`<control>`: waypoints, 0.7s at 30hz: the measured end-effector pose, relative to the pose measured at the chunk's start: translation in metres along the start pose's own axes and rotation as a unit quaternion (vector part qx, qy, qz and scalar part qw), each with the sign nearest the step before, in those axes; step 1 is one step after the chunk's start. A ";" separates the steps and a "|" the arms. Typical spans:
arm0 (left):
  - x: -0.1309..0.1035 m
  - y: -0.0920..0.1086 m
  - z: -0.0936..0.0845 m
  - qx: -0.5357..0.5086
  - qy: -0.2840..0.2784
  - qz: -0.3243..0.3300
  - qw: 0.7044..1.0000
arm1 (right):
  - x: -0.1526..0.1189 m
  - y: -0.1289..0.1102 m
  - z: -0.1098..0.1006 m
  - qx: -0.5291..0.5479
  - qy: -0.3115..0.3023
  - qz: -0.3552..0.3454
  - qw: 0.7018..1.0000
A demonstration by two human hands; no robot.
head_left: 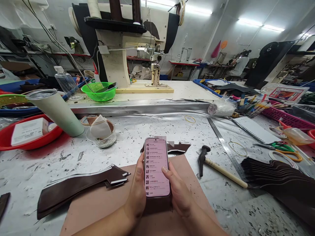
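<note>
A smartphone (157, 168) with a lit screen showing a list is held upright in both hands. My left hand (138, 185) is closed along its left edge. On the right edge, my right hand (179, 188) grips it, with the thumb over the screen. Beneath lies a brown board (98, 213), and a dark brown piece partly shows under the phone. Left of my hands rests a stack of dark brown leather-like pieces (73, 188). Another dark piece (180, 147) lies behind the phone, partly hidden. A hammer (223, 172) with a wooden handle is to the right.
A sewing machine (113, 59) stands at the back. On the left are a tumbler (56, 113), a red basin (55, 132) and a green basket (99, 93). To the right are a metal ruler (225, 146), scissors (283, 147) and fanned dark strips (278, 186). A person (241, 64) sits far off.
</note>
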State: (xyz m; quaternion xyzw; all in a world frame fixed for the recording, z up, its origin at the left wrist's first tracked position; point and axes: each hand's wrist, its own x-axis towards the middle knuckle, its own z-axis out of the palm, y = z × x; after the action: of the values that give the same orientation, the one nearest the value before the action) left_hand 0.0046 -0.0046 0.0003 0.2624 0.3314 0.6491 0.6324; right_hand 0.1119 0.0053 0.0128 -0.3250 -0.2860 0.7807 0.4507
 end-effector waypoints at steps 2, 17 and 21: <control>0.000 0.000 0.000 0.003 0.000 -0.001 1.000 | -0.001 0.001 0.000 0.003 -0.001 0.001 1.000; 0.006 0.017 -0.007 0.125 -0.027 0.039 0.991 | 0.004 0.007 -0.002 0.023 0.050 -0.016 0.998; 0.010 0.020 -0.010 0.195 -0.078 0.074 0.975 | 0.001 0.003 0.002 -0.032 0.070 -0.051 0.996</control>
State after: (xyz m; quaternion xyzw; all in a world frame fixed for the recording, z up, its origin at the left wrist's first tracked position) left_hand -0.0165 0.0043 0.0080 0.4543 0.3804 0.5946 0.5434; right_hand 0.1083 0.0052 0.0118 -0.3780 -0.2950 0.7228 0.4977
